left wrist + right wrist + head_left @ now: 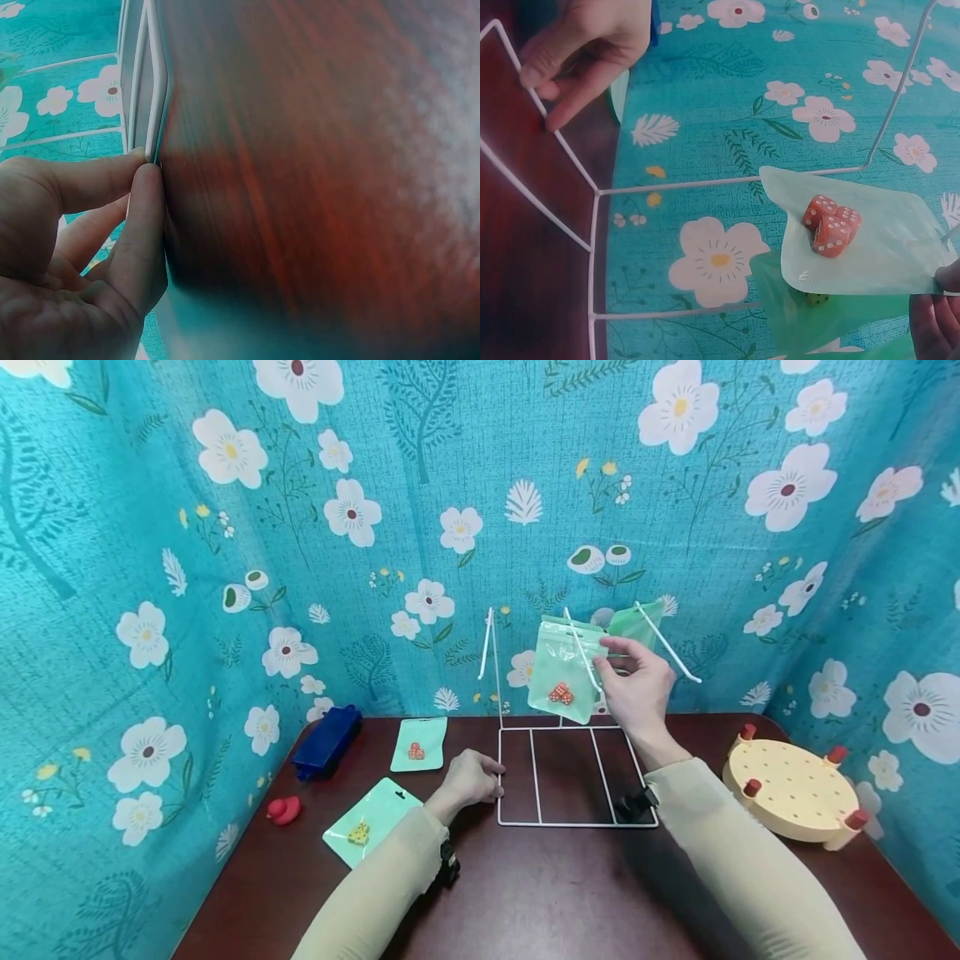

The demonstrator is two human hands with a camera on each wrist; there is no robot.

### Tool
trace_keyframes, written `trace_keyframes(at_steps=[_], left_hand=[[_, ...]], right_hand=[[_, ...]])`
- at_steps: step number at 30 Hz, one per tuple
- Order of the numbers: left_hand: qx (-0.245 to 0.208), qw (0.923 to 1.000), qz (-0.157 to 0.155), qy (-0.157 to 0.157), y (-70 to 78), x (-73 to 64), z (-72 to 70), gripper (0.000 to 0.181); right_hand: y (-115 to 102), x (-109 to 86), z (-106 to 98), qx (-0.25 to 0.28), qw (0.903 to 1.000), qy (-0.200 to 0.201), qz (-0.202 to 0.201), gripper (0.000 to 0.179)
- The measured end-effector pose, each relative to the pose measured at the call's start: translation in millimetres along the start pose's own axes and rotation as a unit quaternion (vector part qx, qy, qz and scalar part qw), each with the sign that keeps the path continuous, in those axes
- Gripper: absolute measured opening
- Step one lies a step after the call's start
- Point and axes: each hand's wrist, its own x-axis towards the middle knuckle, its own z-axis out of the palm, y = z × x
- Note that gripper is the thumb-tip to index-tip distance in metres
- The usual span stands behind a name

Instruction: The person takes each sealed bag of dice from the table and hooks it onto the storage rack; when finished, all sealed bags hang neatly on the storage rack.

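My right hand (637, 685) pinches the upper right edge of a pale green zip bag (551, 672) with red dice (832, 225) in it. The middle prong (585, 652) of a white wire rack (577, 824) crosses in front of this bag; whether it passes through the bag's hole I cannot tell. Behind my right hand, another green bag (637, 620) hangs at the right prong (667, 643), mostly hidden. My left hand (472, 777) holds the left wire of the rack's base, thumb and fingers pinching it in the left wrist view. The left prong (485, 647) carries no bag.
Left of the rack lie a green bag with red dice (418, 743) and a green bag with yellow dice (375, 818), partly under my left sleeve. A blue block-like object (327, 742) and red rubber duck (284, 810) are farther left. A yellow pegged round board (791, 789) stands right.
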Motion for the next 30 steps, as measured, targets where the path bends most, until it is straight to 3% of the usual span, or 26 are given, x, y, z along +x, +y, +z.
trace_keyframes(at_steps=[4, 11, 14, 17, 20, 25, 28, 30], left_hand=[[-0.001, 1.0, -0.003, -0.002, 0.1, 0.1, 1.0, 0.032], [-0.006, 1.0, -0.004, -0.005, 2.2, -1.2, -0.1, 0.032], [-0.007, 0.9999, -0.003, -0.007, 3.1, -1.7, -2.0, 0.032], [0.003, 1.0, -0.004, -0.009, 3.3, 0.0, -3.1, 0.033], [0.016, 0.9998, -0.007, -0.006, 3.7, 3.3, -2.2, 0.032], [0.024, 0.9994, 0.004, -0.023, 6.3, 0.9, -4.8, 0.032], [0.007, 0.998, 0.023, -0.059, 8.1, -7.6, -19.3, 0.037], [-0.007, 0.9959, 0.03, -0.084, 8.2, -14.8, -35.4, 0.042]], right_hand=[[1, -3.2, -5, -0.012, 0.9999, -0.002, -0.01, 0.023], [5, -16.7, -28, -0.052, 0.9965, -0.006, -0.065, 0.021], [10, -25.7, -41, -0.073, 0.9948, -0.027, -0.065, 0.02], [21, -34.9, -54, -0.108, 0.9896, -0.079, -0.053, 0.02], [36, -44.4, -67, -0.16, 0.9738, -0.158, -0.03, 0.024], [74, -58.8, -82, -0.236, 0.9275, -0.287, 0.036, 0.038], [94, -65.5, -90, -0.263, 0.9021, -0.334, 0.071, 0.044], [104, -69.0, -96, -0.278, 0.8903, -0.351, 0.084, 0.045]])
